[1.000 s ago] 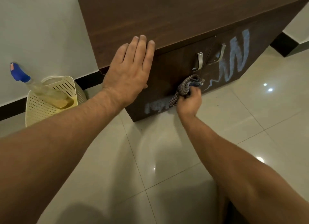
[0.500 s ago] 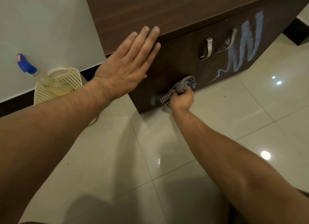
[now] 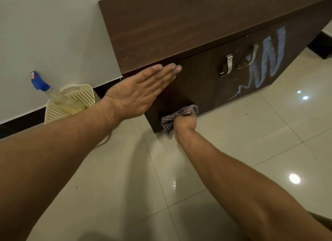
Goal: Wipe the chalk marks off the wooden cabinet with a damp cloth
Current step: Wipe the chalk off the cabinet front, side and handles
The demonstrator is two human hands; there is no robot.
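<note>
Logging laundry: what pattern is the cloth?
The cloth is small-checked, dark on white; head view.

Right hand [image 3: 185, 121] grips the checked cloth [image 3: 172, 118] low on the cabinet [image 3: 179, 28] door — left hand [image 3: 138, 93] flat, chalk marks [image 3: 269, 61] beyond.

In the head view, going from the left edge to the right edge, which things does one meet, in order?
Spray bottle → left hand → checked cloth → metal handle → chalk marks.

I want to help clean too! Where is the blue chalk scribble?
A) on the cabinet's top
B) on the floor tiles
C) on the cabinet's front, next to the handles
C: the pale blue chalk marks sit on the cabinet front, right beside the metal handles.
</note>
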